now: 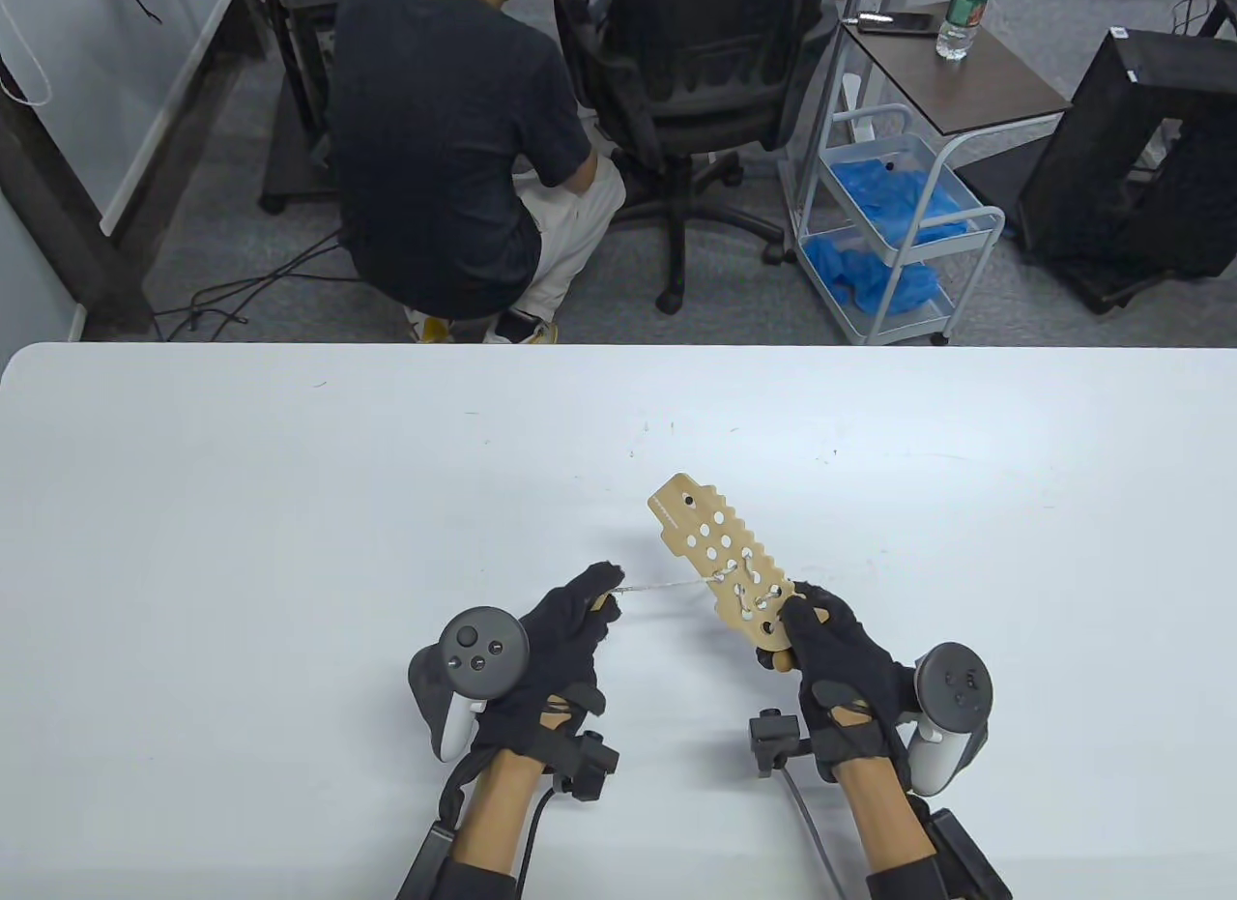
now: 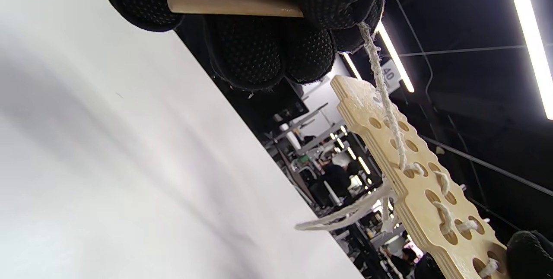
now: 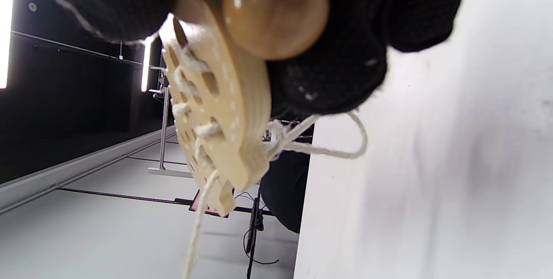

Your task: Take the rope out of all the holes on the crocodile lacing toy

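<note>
My right hand [image 1: 821, 639] grips the near end of the wooden crocodile lacing toy [image 1: 717, 546] and holds it above the white table [image 1: 290, 513], its far end pointing away and left. White rope [image 1: 667, 584] runs taut from the toy's middle holes to my left hand [image 1: 589, 600], which pinches the wooden lacing needle [image 2: 233, 0] at the rope's end. In the left wrist view the rope [image 2: 384, 97] is laced through several holes of the toy [image 2: 414, 184]. In the right wrist view a loose rope loop [image 3: 328, 145] hangs under the toy [image 3: 216, 110], and a wooden bead [image 3: 276, 11] sits by my fingers.
Beyond the table's far edge a person in a black shirt [image 1: 445, 146] crouches on the floor. An office chair [image 1: 696, 88] and a white cart with blue cloths [image 1: 899, 223] stand behind.
</note>
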A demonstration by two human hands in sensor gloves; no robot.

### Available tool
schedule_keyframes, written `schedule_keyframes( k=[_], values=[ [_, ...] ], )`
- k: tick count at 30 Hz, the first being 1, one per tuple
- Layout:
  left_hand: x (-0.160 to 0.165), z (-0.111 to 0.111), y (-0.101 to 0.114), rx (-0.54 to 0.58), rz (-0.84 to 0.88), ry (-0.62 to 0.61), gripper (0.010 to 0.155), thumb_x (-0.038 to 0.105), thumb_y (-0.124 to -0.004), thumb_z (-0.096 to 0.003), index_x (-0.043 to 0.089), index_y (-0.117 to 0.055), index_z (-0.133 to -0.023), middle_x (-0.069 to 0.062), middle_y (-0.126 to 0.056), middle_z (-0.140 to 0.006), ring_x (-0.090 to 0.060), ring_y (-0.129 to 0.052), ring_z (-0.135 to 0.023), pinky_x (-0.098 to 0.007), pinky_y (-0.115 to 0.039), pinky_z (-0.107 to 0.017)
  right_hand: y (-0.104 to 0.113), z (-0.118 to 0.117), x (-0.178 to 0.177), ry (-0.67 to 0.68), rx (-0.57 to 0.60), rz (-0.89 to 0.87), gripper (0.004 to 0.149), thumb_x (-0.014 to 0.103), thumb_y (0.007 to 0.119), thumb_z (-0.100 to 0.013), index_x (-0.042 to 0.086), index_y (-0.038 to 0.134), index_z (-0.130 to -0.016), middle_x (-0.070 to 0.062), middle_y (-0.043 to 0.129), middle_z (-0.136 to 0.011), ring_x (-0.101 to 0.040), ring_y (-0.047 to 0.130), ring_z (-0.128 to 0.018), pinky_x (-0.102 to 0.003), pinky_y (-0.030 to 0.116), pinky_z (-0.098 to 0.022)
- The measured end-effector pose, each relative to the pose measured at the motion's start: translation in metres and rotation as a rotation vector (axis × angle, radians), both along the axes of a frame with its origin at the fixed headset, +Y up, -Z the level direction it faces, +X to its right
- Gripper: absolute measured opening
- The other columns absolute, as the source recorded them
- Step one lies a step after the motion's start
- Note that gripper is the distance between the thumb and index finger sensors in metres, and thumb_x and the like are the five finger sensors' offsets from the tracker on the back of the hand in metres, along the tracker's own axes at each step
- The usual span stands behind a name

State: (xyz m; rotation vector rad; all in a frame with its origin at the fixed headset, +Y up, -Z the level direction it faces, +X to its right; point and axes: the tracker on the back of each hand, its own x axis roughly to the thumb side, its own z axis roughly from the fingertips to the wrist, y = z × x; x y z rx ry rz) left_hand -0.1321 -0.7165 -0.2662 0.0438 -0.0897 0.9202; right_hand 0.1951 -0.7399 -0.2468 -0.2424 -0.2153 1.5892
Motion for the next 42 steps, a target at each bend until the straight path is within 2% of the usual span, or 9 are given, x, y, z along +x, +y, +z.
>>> schedule_keyframes(
  k=[9,15,42],
  values=[
    [-0.011,-0.001,-0.002,0.023,-0.013,0.089,0.049,0.027,-0.08,-0.0488,0.041,-0.077,-0.096,0.006,-0.095,-0.092,-0.018,-0.094,-0.083,-0.059,-0.072,-0.067,-0.004,-0.002,0.007,-0.016,-0.044,-0.05,0.049,0.039,0.081,-0.042,0.007,0.083,-0.079,-0.021,0.097,-0.063,-0.034,0.1,-0.042,-0.06,0.076,-0.046],
    [-0.015,-0.002,-0.004,0.008,-0.012,0.106,0.046,0.03,-0.081,-0.0484,0.043,-0.081,-0.092,0.003,-0.085,-0.1,-0.022,-0.085,-0.091,-0.06,-0.069,-0.069,-0.006,-0.003,0.011,-0.031,-0.07,-0.063,0.049,0.039,0.081,-0.042,0.008,0.083,-0.079,-0.021,0.097,-0.063,-0.034,0.1,-0.042,-0.06,0.076,-0.046],
    [-0.044,-0.004,-0.01,-0.021,0.078,0.257,0.047,0.029,-0.08,-0.0499,0.044,-0.076,-0.095,0.006,-0.09,-0.093,-0.019,-0.09,-0.085,-0.058,-0.071,-0.068,-0.017,-0.001,0.032,-0.116,-0.144,-0.296,0.049,0.04,0.078,-0.044,0.008,0.08,-0.082,-0.021,0.096,-0.065,-0.034,0.099,-0.044,-0.06,0.076,-0.047]
  ],
)
